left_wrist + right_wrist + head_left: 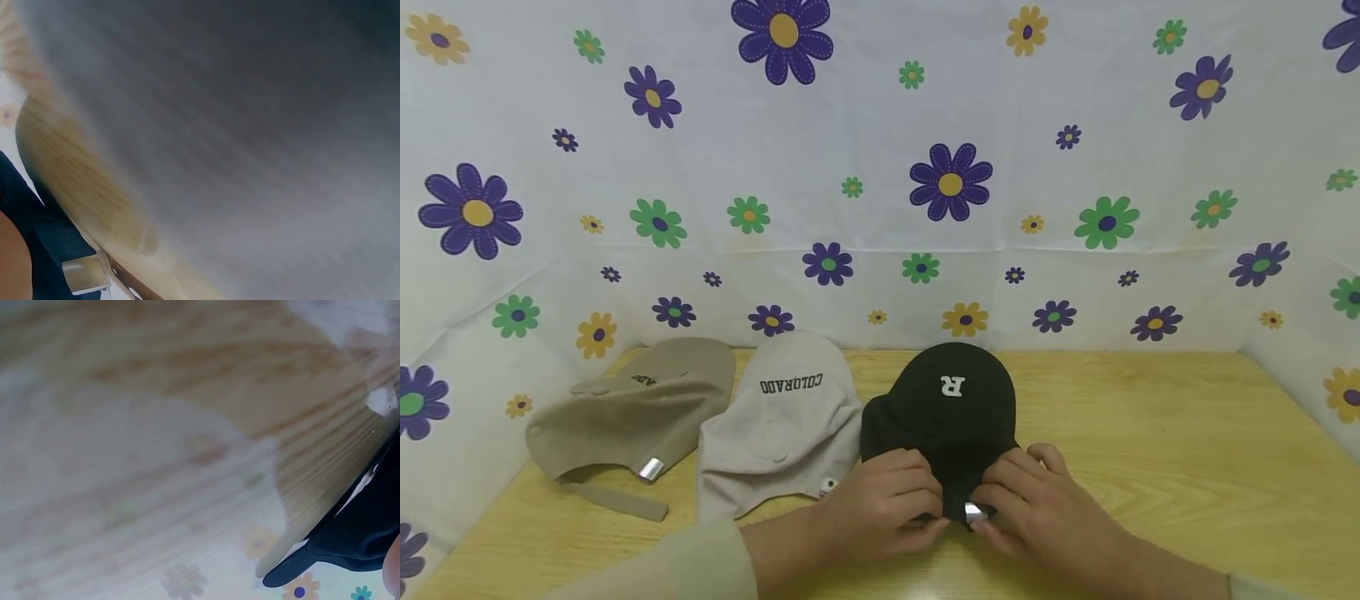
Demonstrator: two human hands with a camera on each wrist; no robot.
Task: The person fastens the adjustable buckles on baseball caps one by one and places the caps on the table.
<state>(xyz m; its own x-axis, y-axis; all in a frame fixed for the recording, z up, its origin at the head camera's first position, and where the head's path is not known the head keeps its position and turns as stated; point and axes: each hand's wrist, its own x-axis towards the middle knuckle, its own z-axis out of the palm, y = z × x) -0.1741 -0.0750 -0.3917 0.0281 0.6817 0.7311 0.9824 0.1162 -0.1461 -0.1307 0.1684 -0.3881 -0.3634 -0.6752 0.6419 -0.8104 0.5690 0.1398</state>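
A black baseball cap point(940, 417) with a white letter R lies on the table, its back strap toward me. My left hand point(883, 504) pinches the cap's rear edge on the left of the strap. On the other side, my right hand point(1037, 500) holds the strap end with curled fingers, the thumb close to a silver metal buckle point(974, 512). The buckle point(85, 274) also shows at the bottom of the left wrist view, beside dark cloth. In the right wrist view the black cap point(359, 534) fills the lower right corner.
Left of the black cap lies a light beige cap point(790, 417) marked COLORADO, close to my left forearm. Farther left sits a tan cap point(632, 417) with its strap loose from the buckle. The wooden table point(1150, 433) meets a flowered cloth point(865, 125) behind.
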